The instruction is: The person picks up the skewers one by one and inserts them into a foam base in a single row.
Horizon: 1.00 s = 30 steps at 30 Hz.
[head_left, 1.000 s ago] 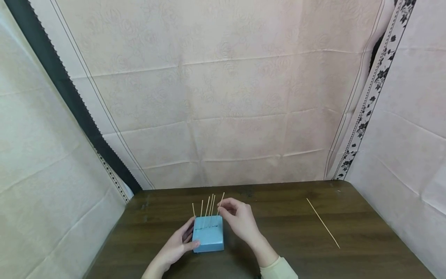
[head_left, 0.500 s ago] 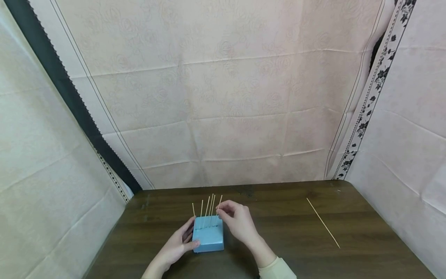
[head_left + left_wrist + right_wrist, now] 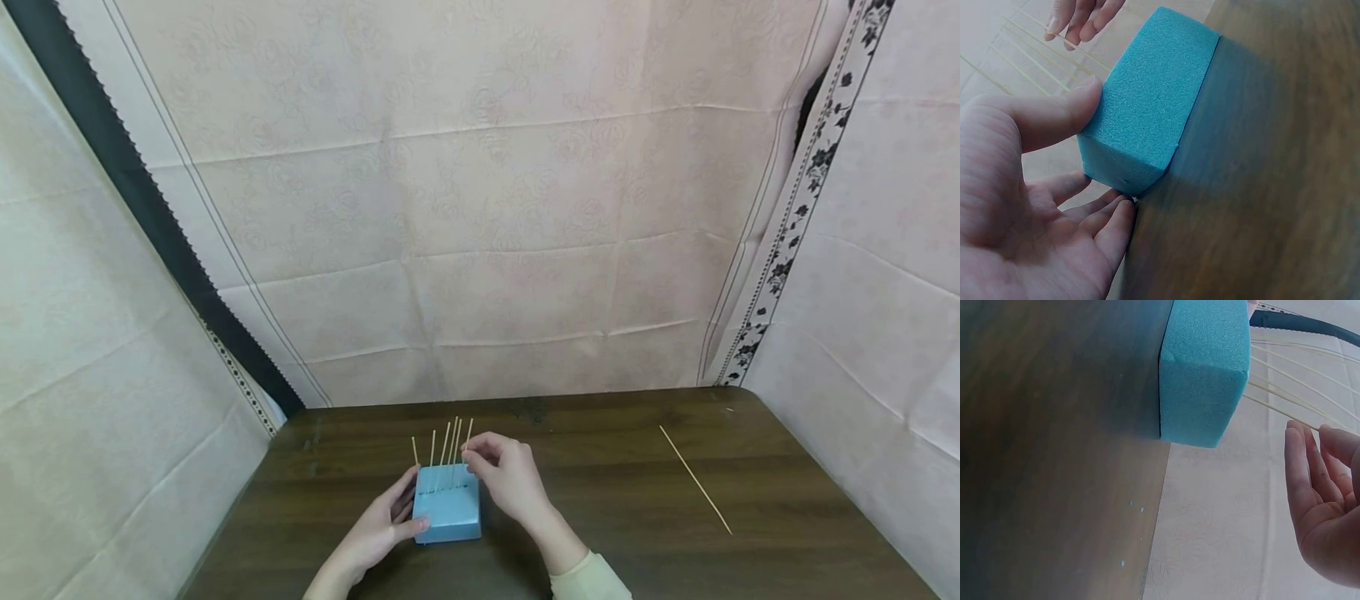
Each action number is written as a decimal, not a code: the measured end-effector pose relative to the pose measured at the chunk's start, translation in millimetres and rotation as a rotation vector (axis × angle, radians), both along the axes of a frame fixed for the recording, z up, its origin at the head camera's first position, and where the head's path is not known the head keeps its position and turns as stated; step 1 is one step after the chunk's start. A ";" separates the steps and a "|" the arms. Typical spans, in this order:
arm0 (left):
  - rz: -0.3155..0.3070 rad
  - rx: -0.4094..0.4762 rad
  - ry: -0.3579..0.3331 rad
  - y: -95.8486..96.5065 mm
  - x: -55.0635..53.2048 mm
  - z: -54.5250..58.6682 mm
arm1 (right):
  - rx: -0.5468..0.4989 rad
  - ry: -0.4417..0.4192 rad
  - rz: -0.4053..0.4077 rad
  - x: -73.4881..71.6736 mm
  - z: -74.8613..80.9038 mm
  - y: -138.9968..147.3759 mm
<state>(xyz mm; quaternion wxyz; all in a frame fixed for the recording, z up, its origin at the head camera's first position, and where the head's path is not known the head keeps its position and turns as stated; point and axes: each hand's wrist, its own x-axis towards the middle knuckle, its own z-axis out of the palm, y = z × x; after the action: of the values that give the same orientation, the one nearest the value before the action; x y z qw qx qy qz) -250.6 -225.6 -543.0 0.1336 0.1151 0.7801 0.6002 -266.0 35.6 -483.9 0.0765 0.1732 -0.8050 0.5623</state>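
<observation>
A blue foam block (image 3: pixel 447 504) rests on the wooden table, with several thin bamboo skewers (image 3: pixel 432 448) standing up from its top in a row. My left hand (image 3: pixel 384 518) grips the block at its left side; in the left wrist view the thumb (image 3: pixel 1063 115) lies on one face and the fingertips touch another. With thumb and fingertips, my right hand (image 3: pixel 512 477) pinches the rightmost skewer (image 3: pixel 1279 410) partway up. That skewer's lower end meets the block, though how deep it sits is hidden.
One loose skewer (image 3: pixel 696 481) lies slantwise on the table (image 3: pixel 600 500) to the right. Pale cloth (image 3: pixel 480 208) hangs behind the table and along both sides. Small blue crumbs (image 3: pixel 1122 563) dot the tabletop near the block.
My right hand has shifted slightly left, and the top of the pinched skewer has swung left, closer to the other skewers. The left hand and block have stayed nearly still.
</observation>
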 end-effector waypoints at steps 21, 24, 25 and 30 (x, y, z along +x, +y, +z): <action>0.003 -0.009 0.010 -0.5 2.1 2.2 | 0.011 -0.001 -0.001 -0.7 -0.6 0.3; 0.004 -0.004 0.006 -0.2 1.7 2.4 | 0.016 0.014 0.000 -1.4 -0.9 0.6; 0.003 -0.005 0.007 -0.2 1.5 2.4 | 0.019 0.017 -0.001 -1.7 -1.1 0.7; -0.001 0.000 0.006 0.2 0.8 2.2 | 0.033 0.029 -0.007 -2.9 -0.7 2.0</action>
<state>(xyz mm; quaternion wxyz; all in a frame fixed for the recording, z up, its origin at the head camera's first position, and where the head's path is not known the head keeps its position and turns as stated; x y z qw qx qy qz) -249.8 -225.5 -540.9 0.1316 0.1170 0.7806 0.5998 -268.9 37.6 -484.6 0.0871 0.1799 -0.8136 0.5460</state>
